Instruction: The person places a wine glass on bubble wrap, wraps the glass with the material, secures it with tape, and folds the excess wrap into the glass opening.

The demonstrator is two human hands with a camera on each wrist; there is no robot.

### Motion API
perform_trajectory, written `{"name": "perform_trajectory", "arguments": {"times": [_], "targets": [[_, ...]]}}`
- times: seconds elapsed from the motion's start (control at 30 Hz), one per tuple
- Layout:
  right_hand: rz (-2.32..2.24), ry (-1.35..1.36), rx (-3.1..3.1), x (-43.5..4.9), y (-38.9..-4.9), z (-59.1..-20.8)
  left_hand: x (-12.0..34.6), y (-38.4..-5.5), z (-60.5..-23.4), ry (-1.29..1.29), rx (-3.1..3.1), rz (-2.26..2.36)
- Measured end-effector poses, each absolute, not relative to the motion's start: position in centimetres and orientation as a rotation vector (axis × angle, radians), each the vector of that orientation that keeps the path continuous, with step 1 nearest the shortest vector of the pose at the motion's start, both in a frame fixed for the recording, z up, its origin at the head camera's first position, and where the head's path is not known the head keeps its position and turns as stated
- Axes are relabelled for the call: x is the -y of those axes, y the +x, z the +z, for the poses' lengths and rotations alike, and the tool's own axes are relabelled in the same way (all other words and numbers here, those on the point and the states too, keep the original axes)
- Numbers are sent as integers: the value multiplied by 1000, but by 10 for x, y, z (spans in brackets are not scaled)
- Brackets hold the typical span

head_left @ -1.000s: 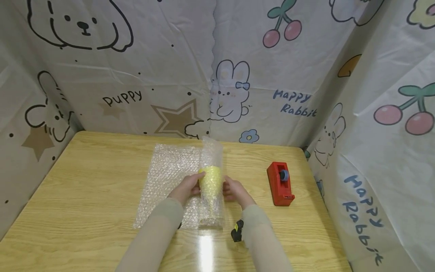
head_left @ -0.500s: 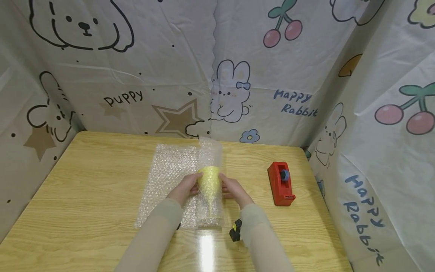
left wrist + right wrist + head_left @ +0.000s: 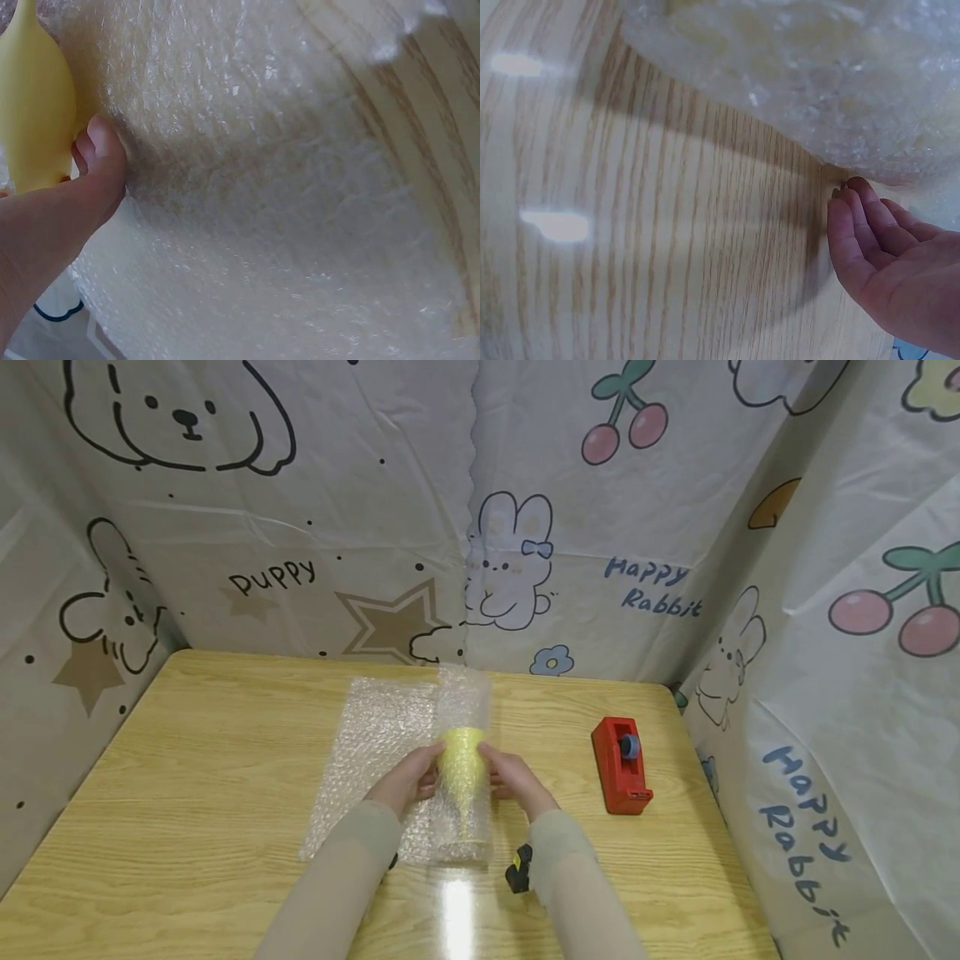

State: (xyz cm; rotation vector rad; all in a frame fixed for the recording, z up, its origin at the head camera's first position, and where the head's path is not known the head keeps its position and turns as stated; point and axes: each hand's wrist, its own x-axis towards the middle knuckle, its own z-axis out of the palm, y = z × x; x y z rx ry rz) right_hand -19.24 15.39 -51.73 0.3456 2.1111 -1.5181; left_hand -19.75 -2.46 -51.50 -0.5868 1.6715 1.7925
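Note:
A yellow goblet [image 3: 463, 760] lies on its side with its stem toward me, its right part covered by a folded-over layer of bubble wrap [image 3: 382, 718]. The rest of the sheet spreads flat to the left. My left hand [image 3: 405, 781] holds the goblet near its rim, thumb on top and fingers curled at its left side; the left wrist view shows the bare yellow bowl [image 3: 37, 105] beside that hand. From the right, my right hand [image 3: 517, 777] grips the wrapped side, thumb over the film. In the right wrist view its fingers [image 3: 870, 217] curl at the wrap's lower edge.
A red tape dispenser [image 3: 621, 767] with a blue roll stands on the wooden table [image 3: 187, 777] to the right. A small black-and-yellow object [image 3: 519, 868] shows beside my right sleeve. Printed cloth [image 3: 360, 510] hangs behind and on both sides.
My right hand has moved left, its thumb now over the wrap at the goblet. The wrapped goblet has shifted slightly left, and the sheet's left edge slightly right.

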Motion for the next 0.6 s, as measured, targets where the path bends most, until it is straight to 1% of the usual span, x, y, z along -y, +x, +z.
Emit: {"name": "perform_trajectory", "arguments": {"times": [0.13,0.23,0.37,0.43,0.47,0.53,0.6], "targets": [[-1526,349,-2131,-151,-192,-516,22,-196,-516,-606,-1699,1760],[-1519,384,-2160,-148,-191,-514,21,-202,-530,-606,-1749,1746],[-1511,430,-2183,-142,-191,-511,26,-236,-615,-516,-1785,1757],[-1497,444,-2201,-140,-192,-511,29,-247,-644,-433,-1793,1780],[-1486,449,-2210,-139,-192,-511,29,-252,-657,-436,-1812,1759],[-1456,444,-2238,-138,-192,-511,26,-244,-639,-442,-1883,1704],[-1437,437,-2248,-137,-193,-512,23,-229,-605,-413,-1965,1659]]}}
